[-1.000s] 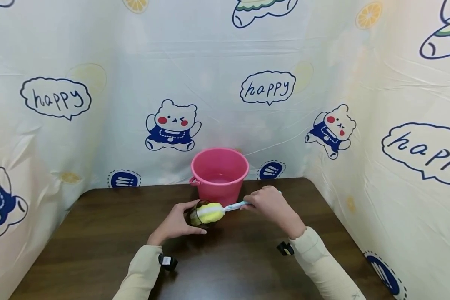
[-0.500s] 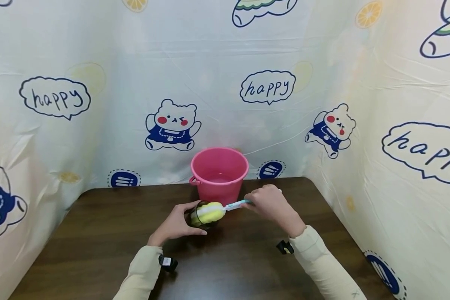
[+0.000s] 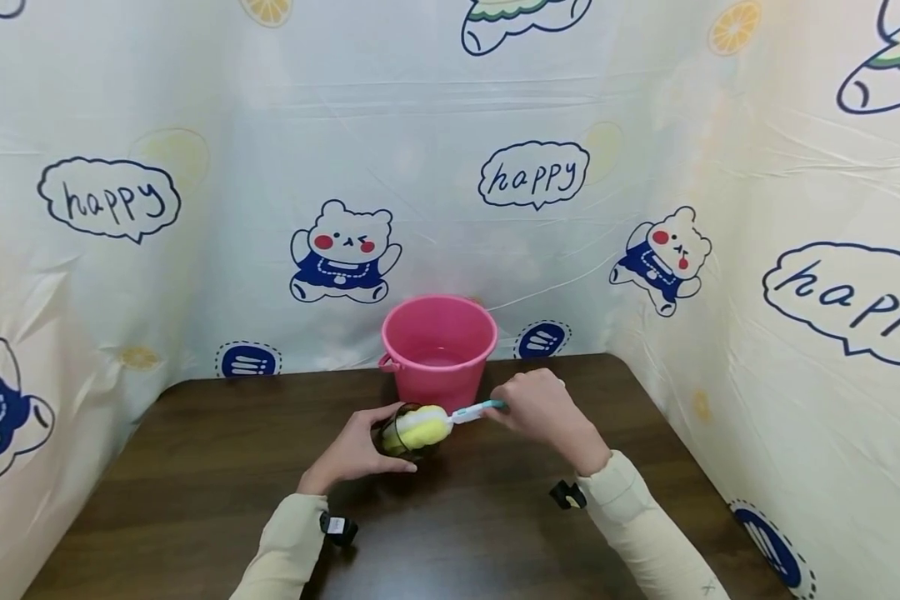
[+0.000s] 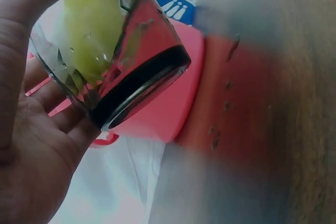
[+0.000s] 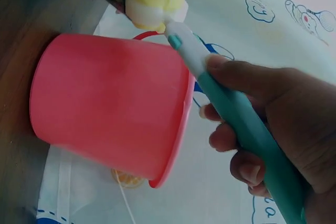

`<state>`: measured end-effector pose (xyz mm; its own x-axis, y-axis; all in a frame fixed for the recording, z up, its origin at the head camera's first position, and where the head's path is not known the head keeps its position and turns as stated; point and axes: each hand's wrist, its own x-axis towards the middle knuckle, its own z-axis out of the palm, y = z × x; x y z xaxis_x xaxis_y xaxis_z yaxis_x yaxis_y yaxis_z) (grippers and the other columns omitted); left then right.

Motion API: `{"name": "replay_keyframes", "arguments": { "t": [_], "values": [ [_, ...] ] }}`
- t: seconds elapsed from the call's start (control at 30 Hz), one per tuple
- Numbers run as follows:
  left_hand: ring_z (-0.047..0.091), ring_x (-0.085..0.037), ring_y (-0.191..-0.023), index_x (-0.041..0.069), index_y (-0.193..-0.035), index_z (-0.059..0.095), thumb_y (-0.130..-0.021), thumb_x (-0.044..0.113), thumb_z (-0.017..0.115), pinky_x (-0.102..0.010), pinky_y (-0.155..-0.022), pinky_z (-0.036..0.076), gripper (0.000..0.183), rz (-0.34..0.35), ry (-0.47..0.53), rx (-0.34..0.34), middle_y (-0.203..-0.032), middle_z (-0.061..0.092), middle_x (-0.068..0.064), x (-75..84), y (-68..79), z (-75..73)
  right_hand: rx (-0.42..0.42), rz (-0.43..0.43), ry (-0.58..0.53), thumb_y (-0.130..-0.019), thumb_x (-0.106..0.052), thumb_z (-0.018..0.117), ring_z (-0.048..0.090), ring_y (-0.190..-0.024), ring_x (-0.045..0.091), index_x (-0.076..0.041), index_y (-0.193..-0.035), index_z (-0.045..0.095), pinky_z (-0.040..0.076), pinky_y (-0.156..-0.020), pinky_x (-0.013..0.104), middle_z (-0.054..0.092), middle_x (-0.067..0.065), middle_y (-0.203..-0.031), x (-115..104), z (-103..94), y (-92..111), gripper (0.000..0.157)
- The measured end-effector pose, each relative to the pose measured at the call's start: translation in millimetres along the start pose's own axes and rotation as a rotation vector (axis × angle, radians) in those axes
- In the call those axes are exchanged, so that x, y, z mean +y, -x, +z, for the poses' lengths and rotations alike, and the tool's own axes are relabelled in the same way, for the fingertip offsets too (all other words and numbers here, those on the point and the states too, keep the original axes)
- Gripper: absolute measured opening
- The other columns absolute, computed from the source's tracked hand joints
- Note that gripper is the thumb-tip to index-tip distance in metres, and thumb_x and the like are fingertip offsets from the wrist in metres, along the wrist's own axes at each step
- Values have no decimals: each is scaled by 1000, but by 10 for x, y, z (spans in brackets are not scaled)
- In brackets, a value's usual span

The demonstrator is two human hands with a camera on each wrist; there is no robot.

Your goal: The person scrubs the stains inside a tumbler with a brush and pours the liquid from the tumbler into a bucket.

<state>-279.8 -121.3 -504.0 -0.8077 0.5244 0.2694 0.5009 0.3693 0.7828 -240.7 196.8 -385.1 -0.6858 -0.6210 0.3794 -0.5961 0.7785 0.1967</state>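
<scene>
Left grip (image 3: 356,450): curled round tilted tumbler (image 4: 134,51)
Right grip (image 3: 540,408): wrapped round sponge brush (image 5: 223,95)
Pink bucket (image 3: 442,382): one o'clock from tumbler

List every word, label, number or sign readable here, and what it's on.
"happy": left bubble on backdrop
"happy": middle bubble, backdrop
"happ", cut off: right bubble, backdrop
White label, left wrist's black device: too small to read
Right sleeve's mark: unreadable
Brush, cup, bucket: none legible
</scene>
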Motion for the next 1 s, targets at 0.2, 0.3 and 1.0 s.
{"name": "replay_keyframes", "arguments": {
  "t": [0.2, 0.3, 1.0],
  "values": [
    [58, -17, -127, 17, -145, 57, -65, 44, 96, -46, -103, 53, 93, 9, -28, -5, -141, 62, 6, 13, 34, 22, -48, -15, -68, -88, -45, 78, 33, -47, 5, -23, -72, 73, 30, -44, 19, 43, -14, -51, -47, -48, 38, 28],
    [58, -16, -126, 17, -147, 56, -66, 47, 95, -44, -103, 53, 95, 7, -19, -7, -141, 61, 7, 9, 32, 32, -38, 26, -59, -88, -44, 79, 33, -46, 6, -22, -73, 74, 28, -43, 20, 43, -13, -50, -57, -77, 31, 27],
    [58, -17, -123, 23, -148, 55, -67, 39, 96, -46, -101, 53, 91, -3, 52, 41, -139, 62, 10, 30, 11, 20, -112, 172, -86, -88, -46, 78, 33, -43, 7, -20, -80, 79, 24, -41, 21, 41, -12, -49, -44, -201, -15, 27]
  ]
}}
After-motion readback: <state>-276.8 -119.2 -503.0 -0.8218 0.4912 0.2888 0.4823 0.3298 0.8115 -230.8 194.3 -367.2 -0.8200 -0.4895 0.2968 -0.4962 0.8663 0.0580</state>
